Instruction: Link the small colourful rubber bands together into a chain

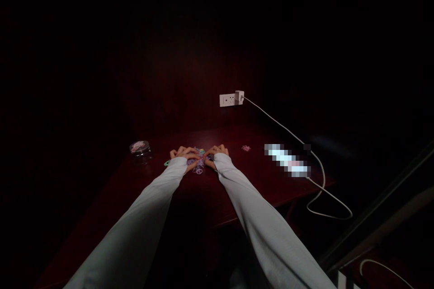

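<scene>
A loose pile of small purple, pink and green hair ties (199, 171) lies on the dark red table (203, 198). My left hand (183, 153) rests at the pile's left side, fingers curved and apart, fingertips touching the hair ties. From the right, my right hand (217, 151) reaches into the same pile with its thumb and fingers apart. The two hands' index fingers come close together over the middle. Whether a single tie sits between any fingertips is too small to make out. A small cluster of pink hair ties (246, 148) lies apart, right of my right hand.
A clear jar with a patterned lid (139, 146) stands at the left. A bright, blurred-out device (286, 160) lies at the right, and its white cable (281, 124) runs to a charger (239, 95) in the wall socket (226, 100). Surroundings are very dark.
</scene>
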Demonstrator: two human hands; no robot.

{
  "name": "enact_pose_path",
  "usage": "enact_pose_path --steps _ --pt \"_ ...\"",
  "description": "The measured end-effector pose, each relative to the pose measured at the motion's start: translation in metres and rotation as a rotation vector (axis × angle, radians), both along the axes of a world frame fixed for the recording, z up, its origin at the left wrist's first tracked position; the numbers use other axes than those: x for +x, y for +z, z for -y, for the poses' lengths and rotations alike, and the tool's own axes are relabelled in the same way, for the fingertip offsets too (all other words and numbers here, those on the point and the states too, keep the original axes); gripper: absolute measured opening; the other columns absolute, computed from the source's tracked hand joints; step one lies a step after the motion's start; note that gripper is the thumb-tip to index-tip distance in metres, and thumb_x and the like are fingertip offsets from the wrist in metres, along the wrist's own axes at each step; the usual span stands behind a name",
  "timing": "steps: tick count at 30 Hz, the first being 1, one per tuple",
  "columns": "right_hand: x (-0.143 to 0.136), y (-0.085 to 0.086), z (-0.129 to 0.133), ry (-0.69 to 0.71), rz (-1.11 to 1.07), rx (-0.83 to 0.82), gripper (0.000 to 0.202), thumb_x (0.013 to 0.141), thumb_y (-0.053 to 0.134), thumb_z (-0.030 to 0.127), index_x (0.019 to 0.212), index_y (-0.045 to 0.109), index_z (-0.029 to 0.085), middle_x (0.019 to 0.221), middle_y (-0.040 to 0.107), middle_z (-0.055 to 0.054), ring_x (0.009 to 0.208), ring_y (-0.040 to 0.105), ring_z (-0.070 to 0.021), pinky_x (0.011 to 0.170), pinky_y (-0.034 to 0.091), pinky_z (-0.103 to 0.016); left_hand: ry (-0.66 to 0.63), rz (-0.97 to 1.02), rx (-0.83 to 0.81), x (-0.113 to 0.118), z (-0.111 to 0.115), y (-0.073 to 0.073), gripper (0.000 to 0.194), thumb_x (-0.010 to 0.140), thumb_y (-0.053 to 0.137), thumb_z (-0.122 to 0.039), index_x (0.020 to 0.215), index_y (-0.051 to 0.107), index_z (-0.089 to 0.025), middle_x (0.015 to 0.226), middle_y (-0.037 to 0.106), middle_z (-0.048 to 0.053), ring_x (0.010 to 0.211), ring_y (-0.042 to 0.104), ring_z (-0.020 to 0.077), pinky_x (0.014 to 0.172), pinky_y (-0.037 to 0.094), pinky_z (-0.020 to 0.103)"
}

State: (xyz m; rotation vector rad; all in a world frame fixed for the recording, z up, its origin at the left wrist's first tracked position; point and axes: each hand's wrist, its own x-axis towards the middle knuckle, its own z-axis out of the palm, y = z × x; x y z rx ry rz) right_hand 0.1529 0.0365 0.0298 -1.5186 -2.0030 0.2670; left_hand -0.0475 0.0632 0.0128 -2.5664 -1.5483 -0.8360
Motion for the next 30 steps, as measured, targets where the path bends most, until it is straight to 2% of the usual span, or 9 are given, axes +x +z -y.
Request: enact_pose_path --steps 7,12,16,22,30 --pt "0.000 -0.001 -0.001 -0.039 -0.050 -0.001 0.013 0.085 0.076 0.025 0.096 0.081 0.029 0.109 0.071 -0.002 0.110 0.045 -0.0243 0.100 0.028 -0.038 -0.048 0.000 -0.048 -0.004 -0.002 0.003 0.016 0.091 0.069 -0.037 0.100 0.082 -0.038 0.131 0.074 -0.001 0.118 0.049 0.0281 0.093 0.025 0.047" --pt "0.001 -0.001 -0.005 -0.089 -0.100 0.032 0.012 0.090 0.072 0.032 0.098 0.081 0.030 0.109 0.072 -0.003 0.112 0.045 -0.0256 0.098 0.029 -0.039 -0.052 0.013 -0.028 -0.004 -0.003 0.001 0.017 0.094 0.065 -0.037 0.097 0.082 -0.035 0.129 0.075 0.000 0.117 0.050 0.0285 0.093 0.025 0.048" --pt "0.002 -0.003 -0.008 -0.132 -0.136 0.024 0.012 0.091 0.071 0.034 0.097 0.081 0.032 0.109 0.072 -0.002 0.111 0.046 -0.0256 0.097 0.030 -0.038 -0.056 0.028 0.000 -0.003 0.004 0.007 0.022 0.099 0.058 -0.039 0.103 0.079 -0.034 0.129 0.074 0.000 0.117 0.051 0.0275 0.094 0.025 0.047" --pt "0.001 -0.004 -0.008 -0.075 -0.182 0.035 0.013 0.091 0.073 0.035 0.099 0.082 0.033 0.108 0.074 -0.002 0.112 0.049 -0.0248 0.100 0.032 -0.039 -0.045 0.031 0.005 0.000 0.013 0.016 0.027 0.102 0.054 -0.044 0.118 0.074 -0.036 0.131 0.073 0.000 0.118 0.051 0.0266 0.095 0.025 0.045" --pt "0.001 -0.003 -0.006 -0.038 -0.179 0.014 0.012 0.090 0.073 0.030 0.099 0.081 0.032 0.109 0.074 -0.001 0.112 0.051 -0.0240 0.101 0.033 -0.037 -0.075 0.016 0.013 -0.001 0.011 0.015 0.025 0.103 0.053 -0.040 0.101 0.076 -0.032 0.128 0.075 -0.001 0.119 0.051 0.0255 0.096 0.024 0.046"
